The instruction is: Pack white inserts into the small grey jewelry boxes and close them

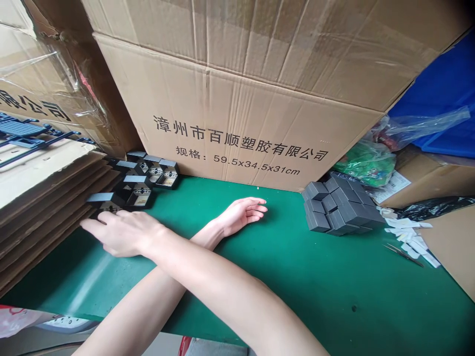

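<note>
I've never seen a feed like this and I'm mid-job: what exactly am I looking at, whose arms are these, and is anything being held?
This is one view from a camera worn on a person's head, looking forward and down. There is no machine, just two bare arms, crossed. The right hand reaches to the left of the view, its fingers at a small dark grey box, with nothing clearly gripped. The left hand lies open and empty on the green work surface. More dark grey boxes are piled to the right. A large cardboard carton stands behind, and flattened cardboard sheets are stacked at the left.
</note>
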Available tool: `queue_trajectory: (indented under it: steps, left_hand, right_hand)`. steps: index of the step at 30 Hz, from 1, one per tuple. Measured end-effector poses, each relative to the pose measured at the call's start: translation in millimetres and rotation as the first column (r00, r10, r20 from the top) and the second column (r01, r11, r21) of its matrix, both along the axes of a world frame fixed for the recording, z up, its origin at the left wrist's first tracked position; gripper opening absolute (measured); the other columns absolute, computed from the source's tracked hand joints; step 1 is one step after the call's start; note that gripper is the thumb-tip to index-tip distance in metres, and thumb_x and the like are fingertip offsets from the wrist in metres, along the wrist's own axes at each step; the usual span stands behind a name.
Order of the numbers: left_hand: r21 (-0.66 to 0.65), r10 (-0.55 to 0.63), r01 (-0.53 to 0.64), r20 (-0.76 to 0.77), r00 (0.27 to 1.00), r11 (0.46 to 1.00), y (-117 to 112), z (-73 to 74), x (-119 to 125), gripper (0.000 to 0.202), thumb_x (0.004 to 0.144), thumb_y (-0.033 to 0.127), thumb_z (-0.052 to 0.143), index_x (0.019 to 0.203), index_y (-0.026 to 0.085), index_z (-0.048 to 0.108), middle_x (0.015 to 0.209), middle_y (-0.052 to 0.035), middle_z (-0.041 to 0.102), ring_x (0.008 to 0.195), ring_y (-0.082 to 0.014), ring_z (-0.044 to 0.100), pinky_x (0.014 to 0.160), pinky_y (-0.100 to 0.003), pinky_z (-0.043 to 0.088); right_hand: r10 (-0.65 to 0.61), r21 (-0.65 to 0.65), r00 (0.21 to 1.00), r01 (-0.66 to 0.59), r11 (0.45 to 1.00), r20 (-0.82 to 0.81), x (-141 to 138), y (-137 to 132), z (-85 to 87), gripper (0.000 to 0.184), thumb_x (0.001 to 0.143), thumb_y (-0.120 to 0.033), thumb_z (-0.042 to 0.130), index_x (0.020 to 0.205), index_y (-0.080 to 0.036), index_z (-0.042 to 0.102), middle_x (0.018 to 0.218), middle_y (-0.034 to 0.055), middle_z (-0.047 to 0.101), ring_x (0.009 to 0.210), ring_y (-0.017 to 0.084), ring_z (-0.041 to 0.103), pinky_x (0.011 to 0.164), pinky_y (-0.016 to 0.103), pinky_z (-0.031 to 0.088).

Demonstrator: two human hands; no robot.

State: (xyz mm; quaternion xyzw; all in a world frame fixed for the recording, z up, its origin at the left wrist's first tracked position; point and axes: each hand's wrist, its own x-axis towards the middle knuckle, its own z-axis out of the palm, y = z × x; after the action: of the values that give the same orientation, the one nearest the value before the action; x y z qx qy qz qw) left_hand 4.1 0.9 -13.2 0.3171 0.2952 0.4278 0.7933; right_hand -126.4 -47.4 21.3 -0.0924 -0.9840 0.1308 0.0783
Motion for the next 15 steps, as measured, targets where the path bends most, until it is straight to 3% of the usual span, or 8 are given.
queue_trajectory:
  steps: [5, 8, 11, 13, 15]
  left_hand:
    - [0.017, 0.001, -0.001, -0.008, 1.000, 1.000, -1.4, -1.0, 3.5, 0.016, 0.094, 0.020, 0.066, 0.102, 0.012, 0.076, 0.094, -0.0100, 0.078, 0.077, -0.0123, 0.071, 0.074, -0.022, 0.056]
    - [0.034, 0.005, -0.004, -0.026, 1.000, 0.999, -3.0, -1.3, 5.2, 0.015, 0.093, 0.020, 0.066, 0.101, 0.013, 0.076, 0.093, -0.0096, 0.078, 0.077, -0.0119, 0.070, 0.075, -0.022, 0.056]
    - [0.048, -0.001, 0.004, -0.057, 0.998, 0.999, -3.1, -0.5, 4.0, 0.015, 0.092, 0.020, 0.067, 0.099, 0.012, 0.077, 0.094, -0.0116, 0.078, 0.078, -0.0135, 0.071, 0.077, -0.025, 0.056]
    - [0.049, -0.002, 0.006, -0.084, 0.996, 0.999, -1.1, 0.7, 0.8, 0.016, 0.091, 0.023, 0.068, 0.098, 0.011, 0.077, 0.094, -0.0133, 0.079, 0.079, -0.0156, 0.072, 0.077, -0.027, 0.056]
    - [0.053, 0.030, -0.024, -0.115, 0.993, 0.998, 2.3, 2.3, -3.5, 0.017, 0.091, 0.027, 0.068, 0.093, 0.013, 0.077, 0.087, -0.0119, 0.078, 0.073, -0.0165, 0.071, 0.074, -0.029, 0.057]
  right_hand:
    - [0.087, 0.057, 0.996, -0.087, 0.995, 0.009, 12.9, -8.5, 7.3, 0.026, 0.096, -0.009, 0.047, 0.120, -0.019, 0.051, 0.124, 0.0042, 0.067, 0.107, 0.019, 0.065, 0.076, 0.031, 0.054]
    - [0.071, 0.125, 0.989, -0.055, 0.991, -0.126, 32.1, -14.5, 13.8, 0.022, 0.097, -0.011, 0.052, 0.116, -0.018, 0.060, 0.124, 0.0035, 0.065, 0.112, 0.018, 0.062, 0.077, 0.028, 0.054]
    - [-0.077, 0.074, 0.918, 0.115, 0.991, -0.388, 73.6, -20.3, 12.1, 0.030, 0.108, -0.023, 0.037, 0.117, -0.020, 0.066, 0.119, 0.0012, 0.069, 0.113, 0.015, 0.061, 0.095, 0.025, 0.053]
    - [-0.196, 0.019, 0.846, 0.236, 0.972, -0.495, 116.8, -21.5, 2.0, 0.029, 0.106, -0.020, 0.041, 0.117, -0.020, 0.069, 0.111, 0.0029, 0.073, 0.107, 0.016, 0.063, 0.099, 0.027, 0.053]
    - [-0.339, -0.020, 0.740, 0.404, 0.915, -0.581, 170.0, -19.2, -13.5, 0.027, 0.104, -0.020, 0.047, 0.112, -0.021, 0.072, 0.103, 0.0065, 0.074, 0.100, 0.019, 0.066, 0.096, 0.034, 0.056]
